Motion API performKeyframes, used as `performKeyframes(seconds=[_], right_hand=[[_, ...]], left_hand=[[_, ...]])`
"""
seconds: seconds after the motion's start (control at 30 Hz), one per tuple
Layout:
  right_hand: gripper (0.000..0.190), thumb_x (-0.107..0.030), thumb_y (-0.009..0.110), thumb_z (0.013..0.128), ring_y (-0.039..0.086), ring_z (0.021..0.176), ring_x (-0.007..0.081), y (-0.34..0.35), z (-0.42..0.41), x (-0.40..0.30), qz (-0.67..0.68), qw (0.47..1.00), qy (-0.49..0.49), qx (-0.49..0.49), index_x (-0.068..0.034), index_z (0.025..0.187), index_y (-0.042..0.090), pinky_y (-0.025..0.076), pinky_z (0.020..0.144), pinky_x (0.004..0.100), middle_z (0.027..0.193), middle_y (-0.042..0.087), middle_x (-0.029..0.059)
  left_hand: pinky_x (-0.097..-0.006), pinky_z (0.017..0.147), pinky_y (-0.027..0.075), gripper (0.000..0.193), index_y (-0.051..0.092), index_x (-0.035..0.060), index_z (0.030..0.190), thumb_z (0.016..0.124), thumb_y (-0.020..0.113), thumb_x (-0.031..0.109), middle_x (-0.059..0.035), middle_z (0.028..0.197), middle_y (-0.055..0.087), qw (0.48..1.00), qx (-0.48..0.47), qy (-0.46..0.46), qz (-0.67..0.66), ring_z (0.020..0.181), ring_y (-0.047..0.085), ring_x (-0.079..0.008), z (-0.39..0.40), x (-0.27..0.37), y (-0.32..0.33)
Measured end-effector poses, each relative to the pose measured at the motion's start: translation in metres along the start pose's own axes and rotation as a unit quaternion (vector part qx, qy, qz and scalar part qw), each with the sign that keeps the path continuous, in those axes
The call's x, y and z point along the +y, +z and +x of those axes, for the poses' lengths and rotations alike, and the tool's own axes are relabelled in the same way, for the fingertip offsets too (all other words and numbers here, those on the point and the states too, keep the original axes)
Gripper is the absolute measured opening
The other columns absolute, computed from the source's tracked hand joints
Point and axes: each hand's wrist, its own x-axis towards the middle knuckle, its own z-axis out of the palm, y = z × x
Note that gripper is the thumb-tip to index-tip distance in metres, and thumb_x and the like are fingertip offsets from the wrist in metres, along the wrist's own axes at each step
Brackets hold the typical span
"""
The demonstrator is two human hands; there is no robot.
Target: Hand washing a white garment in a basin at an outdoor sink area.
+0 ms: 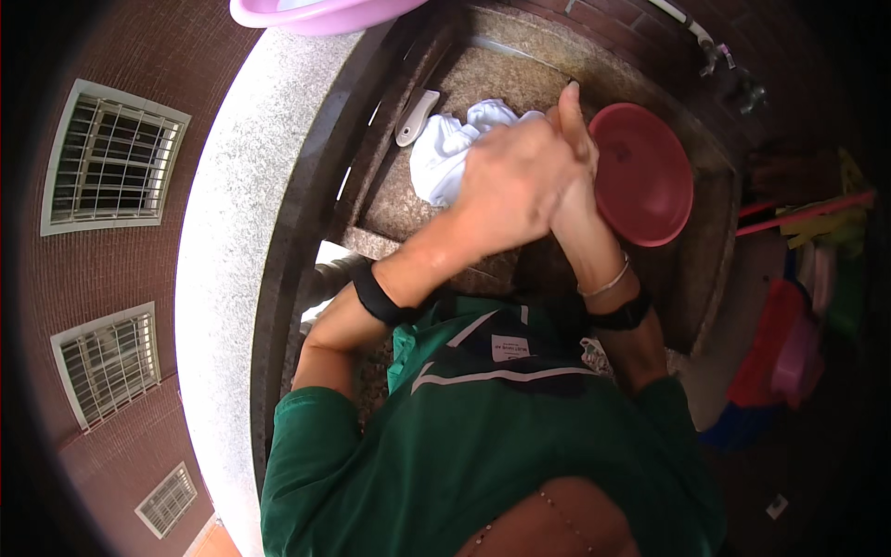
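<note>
My left hand [511, 177] lies across my right hand [576, 163], the two pressed together above the stone wash basin [529, 76]. The right thumb points up; most of the other fingers are hidden, so whether anything is between the palms cannot be told. A crumpled white cloth [438, 157] lies in the basin, just behind and left of my left hand, which partly covers it. Close to my right hand is a round red plastic bowl [647, 177], tilted in view. A pale plastic handle [416, 118] with a hanging hole rests beside the cloth at the left wall.
A pink plastic basin [327, 15] stands on the pale ledge [240, 181] to the left. Taps [713, 59] and a white pipe [672, 12] run along the brick wall. On the right are pink poles [807, 216] and a red dustpan-like plastic item [766, 344].
</note>
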Motion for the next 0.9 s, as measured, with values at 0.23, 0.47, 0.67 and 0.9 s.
performKeyframes(seconds=[0.23, 0.47, 0.67, 0.9], right_hand=[[0.04, -0.044, 0.045, 0.085, 0.041, 0.047, 0.0061, 0.004, -0.002, 0.004, 0.036, 0.998, -0.048, -0.03, -0.014, 0.059, 0.044, 0.035, 0.042, 0.0229, 0.055, 0.044, -0.0041], [0.042, -0.043, 0.046, 0.085, 0.037, 0.044, 0.004, 0.011, -0.007, 0.003, 0.015, 0.997, -0.069, 0.023, -0.016, 0.054, 0.038, 0.031, 0.04, 0.0196, 0.05, 0.039, -0.0061], [0.038, -0.04, 0.046, 0.086, 0.038, 0.046, 0.0049, 0.003, -0.007, 0.003, 0.048, 0.997, -0.053, 0.027, -0.015, 0.059, 0.04, 0.033, 0.041, 0.0218, 0.053, 0.039, -0.0053], [0.041, -0.046, 0.048, 0.083, 0.044, 0.053, 0.0075, 0.002, -0.001, -0.002, -0.142, 0.984, -0.077, 0.07, -0.012, 0.062, 0.046, 0.038, 0.049, 0.0225, 0.059, 0.045, -0.0024]], left_hand=[[-0.0344, 0.049, 0.04, 0.008, 0.055, 0.002, 0.072, 0.075, 0.055, 0.01, -0.0118, 0.064, 0.047, 0.999, -0.018, 0.021, -0.023, 0.054, 0.049, -0.0282, 0.002, 0.002, -0.002], [-0.0356, 0.05, 0.042, 0.006, 0.052, 0.0015, 0.074, 0.074, 0.054, 0.007, -0.0149, 0.067, 0.05, 0.998, -0.014, -0.019, -0.051, 0.058, 0.052, -0.0322, -0.004, -0.002, 0.004], [-0.0361, 0.048, 0.041, 0.01, 0.051, 0.0021, 0.074, 0.075, 0.055, 0.011, -0.014, 0.066, 0.049, 0.999, 0.001, -0.003, -0.046, 0.056, 0.051, -0.0319, 0.0, 0.0, 0.003], [-0.0347, 0.05, 0.042, 0.011, 0.051, 0.0009, 0.069, 0.076, 0.055, 0.009, -0.0143, 0.062, 0.047, 0.997, 0.0, 0.023, -0.069, 0.055, 0.05, -0.0312, 0.006, 0.007, 0.001]])
